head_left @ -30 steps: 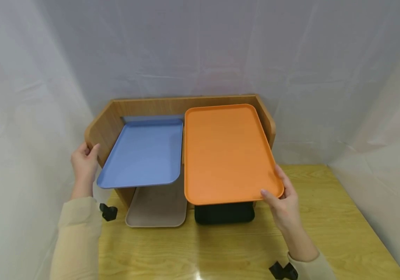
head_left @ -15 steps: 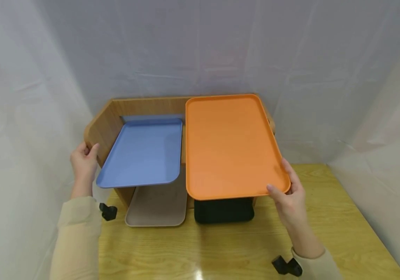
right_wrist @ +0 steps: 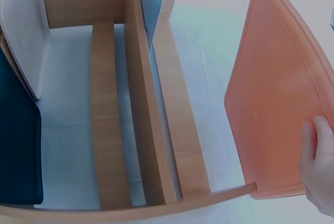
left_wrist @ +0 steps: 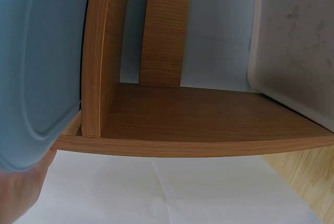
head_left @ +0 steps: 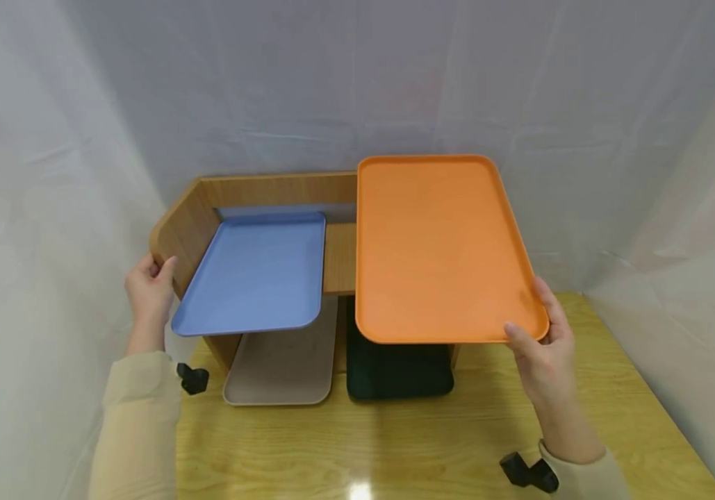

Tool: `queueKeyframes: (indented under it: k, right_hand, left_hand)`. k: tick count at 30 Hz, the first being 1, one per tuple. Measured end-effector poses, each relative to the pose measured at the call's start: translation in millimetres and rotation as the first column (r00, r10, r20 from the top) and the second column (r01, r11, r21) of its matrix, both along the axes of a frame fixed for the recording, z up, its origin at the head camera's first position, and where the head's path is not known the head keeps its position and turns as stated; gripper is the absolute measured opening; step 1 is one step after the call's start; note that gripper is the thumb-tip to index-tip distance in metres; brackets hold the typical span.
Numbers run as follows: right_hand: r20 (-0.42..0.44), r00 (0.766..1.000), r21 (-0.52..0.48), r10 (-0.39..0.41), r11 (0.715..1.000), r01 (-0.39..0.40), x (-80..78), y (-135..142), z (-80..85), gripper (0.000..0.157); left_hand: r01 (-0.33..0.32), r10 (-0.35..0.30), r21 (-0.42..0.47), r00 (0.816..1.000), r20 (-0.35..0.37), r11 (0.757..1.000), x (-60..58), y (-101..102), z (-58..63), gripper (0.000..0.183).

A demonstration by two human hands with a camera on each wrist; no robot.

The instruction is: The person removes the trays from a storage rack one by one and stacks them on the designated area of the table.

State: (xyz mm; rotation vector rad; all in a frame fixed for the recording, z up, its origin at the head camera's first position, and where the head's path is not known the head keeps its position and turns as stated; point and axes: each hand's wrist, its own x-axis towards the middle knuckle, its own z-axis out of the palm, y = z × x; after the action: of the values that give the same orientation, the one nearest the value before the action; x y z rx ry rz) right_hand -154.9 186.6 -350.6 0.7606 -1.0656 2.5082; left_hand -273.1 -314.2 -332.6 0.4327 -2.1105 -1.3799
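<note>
My right hand [head_left: 547, 354] grips an orange tray [head_left: 445, 243] by its near right corner, thumb on the top rim and fingers beneath. In the right wrist view the orange tray [right_wrist: 276, 93] is lifted above the wooden shelf [right_wrist: 148, 130], fingers against its underside. My left hand [head_left: 151, 295] holds the front edge of the shelf's left side panel, thumb turned inward. Just beside it a blue tray [head_left: 257, 271] lies on the top board, its front jutting out past the shelf. The shelf's right side panel is hidden behind the orange tray in the head view.
On the lower level a beige tray [head_left: 285, 375] is at the left and a dark green tray [head_left: 401, 375] at the right, both sticking out in front. The shelf stands on a wooden table [head_left: 307, 451]. Pale sheeting [head_left: 294, 83] hangs behind and at both sides.
My right hand has raised the orange tray and carried it to the right, uncovering the top board beside the blue tray and more of the dark green tray. The left hand stays put.
</note>
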Motion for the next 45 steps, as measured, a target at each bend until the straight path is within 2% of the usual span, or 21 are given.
queueKeyframes:
  k: [7,12,15,24,29,31,40,45]
  right_hand:
    - [-0.038,0.999,-0.041,0.029,0.999,-0.031,1.6,14.8,2.4,0.063]
    - [-0.020,0.999,-0.076,0.028,0.997,-0.029,3.4,26.1,5.1,0.060]
    - [-0.021,0.998,-0.125,0.053,0.991,-0.055,3.9,33.9,6.5,0.058]
    - [-0.050,0.997,-0.166,0.064,0.984,-0.072,3.5,58.2,4.7,0.053]
    - [-0.030,0.996,-0.246,0.085,0.965,-0.090,6.4,75.4,3.0,0.051]
    - [-0.034,0.993,-0.292,0.110,0.949,-0.115,7.9,83.0,2.0,0.050]
    - [-0.013,0.997,-0.352,0.075,0.933,-0.075,16.3,109.5,-3.8,0.049]
    - [0.018,1.000,-0.324,-0.008,0.946,0.013,21.7,118.3,-5.3,0.049]
  left_hand:
    - [0.004,-0.004,-0.008,1.000,0.021,1.000,0.7,-0.1,0.8,0.039]
    - [0.001,-0.001,-0.005,1.000,0.024,1.000,1.3,-0.2,0.7,0.039]
    - [0.002,-0.002,-0.002,1.000,0.016,1.000,1.7,-0.1,0.5,0.039]
    - [-0.001,0.001,-0.005,1.000,-0.005,1.000,2.9,1.1,0.3,0.037]
    - [-0.004,0.004,-0.015,1.000,0.005,1.000,2.7,1.9,0.0,0.037]
    - [0.000,0.000,-0.013,1.000,0.010,1.000,2.6,2.4,0.1,0.037]
    - [-0.018,0.017,-0.027,0.999,-0.028,0.999,0.7,2.6,-1.1,0.035]
    - [-0.013,0.012,-0.026,0.999,-0.046,1.000,1.1,3.7,-1.1,0.032]
